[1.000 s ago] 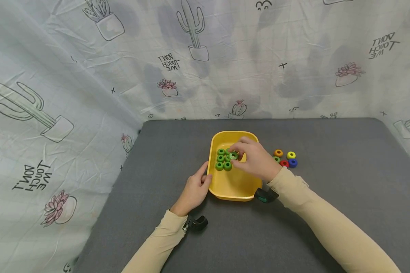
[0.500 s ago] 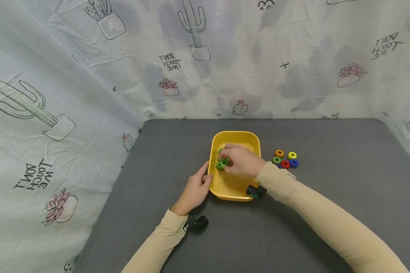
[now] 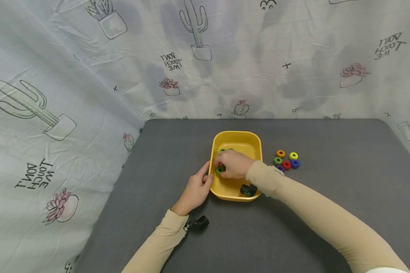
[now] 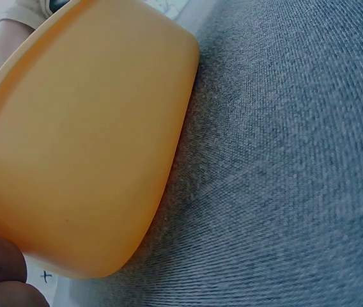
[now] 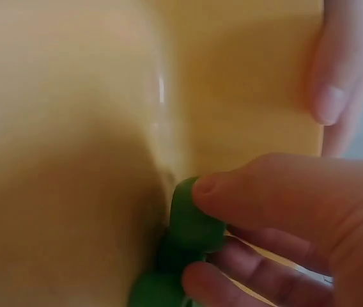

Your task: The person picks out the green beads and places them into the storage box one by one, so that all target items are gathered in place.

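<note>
A yellow tray stands on the table, several green rings lying along its left side. My left hand grips the tray's left wall, thumb over the rim in the right wrist view. Inside the tray, my right hand pinches a green ring between thumb and fingers, near the left wall. Just below it in the right wrist view, another green ring touches a fingertip. Two green rings peek out behind the knuckles in the head view; the hand hides the others.
Right of the tray lies a loose group of rings: orange, yellow, green, red, blue and a partly covered purple one. A patterned cloth hangs behind the grey table.
My right hand has moved left and down in the tray with a green ring, from above the ring rows to the left wall. The left hand keeps its hold on the tray.
</note>
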The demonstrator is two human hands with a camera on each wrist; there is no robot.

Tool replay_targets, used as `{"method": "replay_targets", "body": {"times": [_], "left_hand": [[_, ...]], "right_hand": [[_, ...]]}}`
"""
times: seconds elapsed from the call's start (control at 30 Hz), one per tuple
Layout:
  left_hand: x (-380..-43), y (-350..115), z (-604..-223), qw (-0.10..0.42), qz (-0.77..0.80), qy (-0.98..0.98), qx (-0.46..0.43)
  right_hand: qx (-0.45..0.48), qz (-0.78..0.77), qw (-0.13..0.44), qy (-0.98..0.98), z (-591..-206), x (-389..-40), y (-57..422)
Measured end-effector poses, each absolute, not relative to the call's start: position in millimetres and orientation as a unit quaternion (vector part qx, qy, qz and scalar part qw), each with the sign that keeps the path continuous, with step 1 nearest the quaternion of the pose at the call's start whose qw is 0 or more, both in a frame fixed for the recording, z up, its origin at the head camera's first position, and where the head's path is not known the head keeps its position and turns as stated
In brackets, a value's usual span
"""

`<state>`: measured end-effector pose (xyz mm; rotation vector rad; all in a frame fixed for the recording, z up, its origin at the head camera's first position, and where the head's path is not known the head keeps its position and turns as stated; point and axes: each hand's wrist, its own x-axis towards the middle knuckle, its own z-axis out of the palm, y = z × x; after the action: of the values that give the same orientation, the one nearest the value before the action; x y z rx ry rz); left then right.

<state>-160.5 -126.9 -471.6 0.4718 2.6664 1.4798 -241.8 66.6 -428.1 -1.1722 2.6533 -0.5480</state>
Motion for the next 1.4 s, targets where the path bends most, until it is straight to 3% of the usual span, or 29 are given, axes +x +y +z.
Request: {"method": "replay_targets", "body": {"times": [0.47,0.97,1.4], "left_hand": [[-160,-126,-471,0.031,0.482,0.863,0.149],[-160,-125,-471,0.043,0.483,0.864,0.136],[-158,-124,-469,0.042,0.484,0.863,0.136]], "right_hand": [[-0.390,-0.188,0.082,0.898,-433,-241,67],[-0.338,-0.294,0.059,0.892,-401,-236,106],[-0.291,-0.322,-0.009,0.901,-389,-222,144]]}}
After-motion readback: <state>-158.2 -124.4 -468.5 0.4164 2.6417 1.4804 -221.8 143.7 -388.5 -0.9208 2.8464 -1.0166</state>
